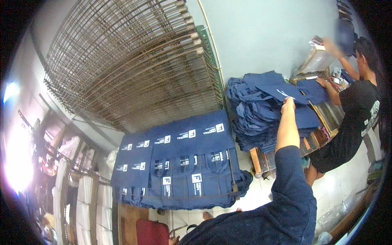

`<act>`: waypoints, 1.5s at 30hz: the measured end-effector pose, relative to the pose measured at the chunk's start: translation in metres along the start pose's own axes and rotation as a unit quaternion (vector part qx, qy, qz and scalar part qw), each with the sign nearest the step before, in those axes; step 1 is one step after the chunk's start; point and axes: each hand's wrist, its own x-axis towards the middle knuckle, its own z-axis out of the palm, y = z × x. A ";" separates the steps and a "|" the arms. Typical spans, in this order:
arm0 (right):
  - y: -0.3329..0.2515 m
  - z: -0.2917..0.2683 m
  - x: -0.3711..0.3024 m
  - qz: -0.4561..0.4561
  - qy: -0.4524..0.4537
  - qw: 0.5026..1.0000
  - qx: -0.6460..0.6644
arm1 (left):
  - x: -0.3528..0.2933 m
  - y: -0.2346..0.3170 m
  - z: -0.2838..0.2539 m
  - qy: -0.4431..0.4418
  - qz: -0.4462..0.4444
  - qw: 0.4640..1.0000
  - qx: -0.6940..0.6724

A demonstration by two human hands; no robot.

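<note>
My right hand (pixel 288 105) is stretched out to the right, its fingers closed on the edge of a navy fabric piece (pixel 271 88) with a white print. The piece lies over a tall, rumpled pile of navy fabric (pixel 257 118) on a wooden table. At the lower edge, a small bit of what seems to be my left hand (pixel 174 240) shows beside a red chair; its fingers are not clear. Left of the pile, navy pieces with white prints (pixel 185 163) lie in rows on a rack, some with curved straps.
Raised wire rack shelves (pixel 134 61) stand stacked above the printed pieces. At the right, a co-worker in black (pixel 355 110) has one hand on navy fabric and the other near a tilted frame (pixel 316 59). A red chair (pixel 152 232) stands below; white stacks (pixel 84 204) line the left.
</note>
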 end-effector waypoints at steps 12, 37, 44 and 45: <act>-0.095 0.032 -0.017 -0.180 -0.375 0.909 -0.035 | -0.083 0.229 -0.055 0.386 0.255 0.872 -0.158; 0.267 -0.076 -0.582 -0.021 -0.746 0.368 -0.555 | -0.041 0.351 -0.149 -0.483 0.109 0.754 -0.432; 0.287 -0.095 -0.611 -0.082 -0.726 0.559 -0.393 | -0.004 0.364 -0.218 -0.315 0.158 0.703 -0.617; 0.299 -0.100 -0.596 -0.095 -0.691 0.594 -0.401 | 0.008 0.366 -0.227 -0.263 0.186 0.723 -0.611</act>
